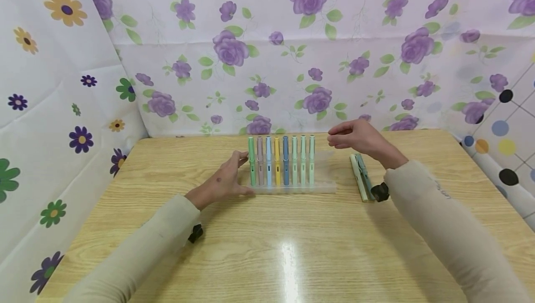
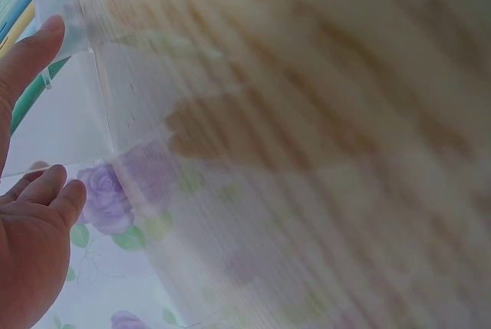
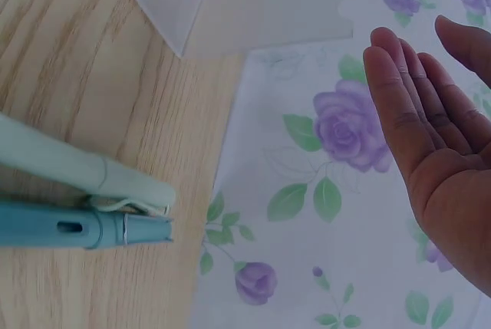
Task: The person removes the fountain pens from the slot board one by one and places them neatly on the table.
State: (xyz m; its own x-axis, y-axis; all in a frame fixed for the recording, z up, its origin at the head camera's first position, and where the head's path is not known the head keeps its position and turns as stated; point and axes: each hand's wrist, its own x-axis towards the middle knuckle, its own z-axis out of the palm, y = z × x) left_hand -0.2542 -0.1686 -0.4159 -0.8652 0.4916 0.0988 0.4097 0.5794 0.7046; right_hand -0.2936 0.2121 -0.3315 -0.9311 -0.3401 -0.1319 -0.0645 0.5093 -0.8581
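Clear rack [image 1: 326, 187], one: on the table [image 1: 234, 242], left end gripped by the left hand [image 1: 227, 177]. Row of pens [image 1: 277, 161], eight: in the rack. Right hand [image 1: 355, 137]: holding nothing, fingers relaxed, near the rack's right end. Loose pens [image 1: 358, 177], two: side by side, right of the rack.

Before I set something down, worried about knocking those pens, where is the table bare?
Bare: the table in front of the pen stand, between the sleeves; also left of the left hand, up to the flowered cloth. Crowded: the stand, with eight pens and the left hand at one end; and its right, where two loose pens lie.
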